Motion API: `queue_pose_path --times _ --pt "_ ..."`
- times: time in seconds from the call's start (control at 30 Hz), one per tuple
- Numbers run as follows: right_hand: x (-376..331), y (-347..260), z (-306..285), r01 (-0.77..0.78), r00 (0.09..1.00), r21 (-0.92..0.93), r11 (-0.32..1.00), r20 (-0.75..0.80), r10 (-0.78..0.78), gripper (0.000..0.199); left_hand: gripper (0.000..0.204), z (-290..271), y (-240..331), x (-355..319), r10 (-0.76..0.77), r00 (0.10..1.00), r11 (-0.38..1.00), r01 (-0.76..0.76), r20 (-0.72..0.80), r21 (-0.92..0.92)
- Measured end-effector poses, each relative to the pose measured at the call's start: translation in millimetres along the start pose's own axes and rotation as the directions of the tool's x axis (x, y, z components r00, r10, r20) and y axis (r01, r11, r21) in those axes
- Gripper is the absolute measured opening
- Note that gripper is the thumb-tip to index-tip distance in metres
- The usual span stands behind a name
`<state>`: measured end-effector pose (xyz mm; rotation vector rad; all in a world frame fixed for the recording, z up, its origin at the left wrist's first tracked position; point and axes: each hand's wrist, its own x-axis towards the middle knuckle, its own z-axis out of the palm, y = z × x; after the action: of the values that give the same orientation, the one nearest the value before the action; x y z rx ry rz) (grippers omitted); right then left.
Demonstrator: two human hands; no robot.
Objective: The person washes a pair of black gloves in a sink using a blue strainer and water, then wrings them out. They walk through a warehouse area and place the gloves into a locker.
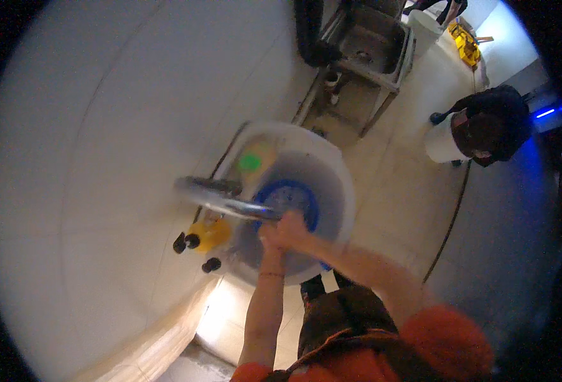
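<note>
We see the left grip point(270, 237) and the right grip point(293, 229) together, touching each other just at the outlet end of the chrome faucet point(233, 206); with the blur we cannot tell whether fingers are curled or anything is pinched between them. Working this close to the spout, we could knock our knuckles on the metal, and if water is running, which we cannot make out, hands deflecting the stream could send splashes over the rim of the white sink point(347, 191). A careless sweep to the left of the grips could also tip the yellow bottle point(213, 234) standing on the sink's ledge, since little stands between them. The faucet arches in from the left of the grips, and the blue basin point(314, 205) sits inside the sink, just beyond and partly below them.
</note>
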<state>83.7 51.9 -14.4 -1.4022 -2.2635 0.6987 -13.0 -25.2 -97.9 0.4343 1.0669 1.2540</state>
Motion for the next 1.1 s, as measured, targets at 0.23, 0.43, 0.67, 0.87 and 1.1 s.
queue_pose_path --times 0.23,0.43,0.67,0.87,1.1 --pt "36.9 41.5 39.0 -0.263 0.91 -0.073 0.962 0.313 0.273 0.032 0.044 27.6 42.7 17.3 -0.192 0.928 0.968 0.125 -0.32 -0.218" --pt "19.3 85.6 98.0 0.181 0.94 -0.339 0.923 0.335 -0.061 0.042 0.049 48.7 50.4 -8.1 -0.052 0.959 0.988 0.09 -0.278 0.128" --pt "-12.6 20.3 74.4 -0.111 0.972 0.263 0.958 0.23 0.05 0.027 0.05 22.5 40.1 -2.7 -0.205 0.975 0.772 0.213 0.082 -0.599" --pt "-45.4 -56.0 -2.5 0.143 0.972 0.315 0.938 0.133 -0.193 0.03 0.048 5.6 31.6 -4.4 -0.22 0.959 0.721 0.282 0.177 -0.633" --pt "-15.6 -40.8 3.7 0.087 0.978 0.117 0.989 0.181 -0.108 0.03 0.045 15.9 37.8 13.6 -0.256 0.966 0.844 0.213 -0.02 -0.492"
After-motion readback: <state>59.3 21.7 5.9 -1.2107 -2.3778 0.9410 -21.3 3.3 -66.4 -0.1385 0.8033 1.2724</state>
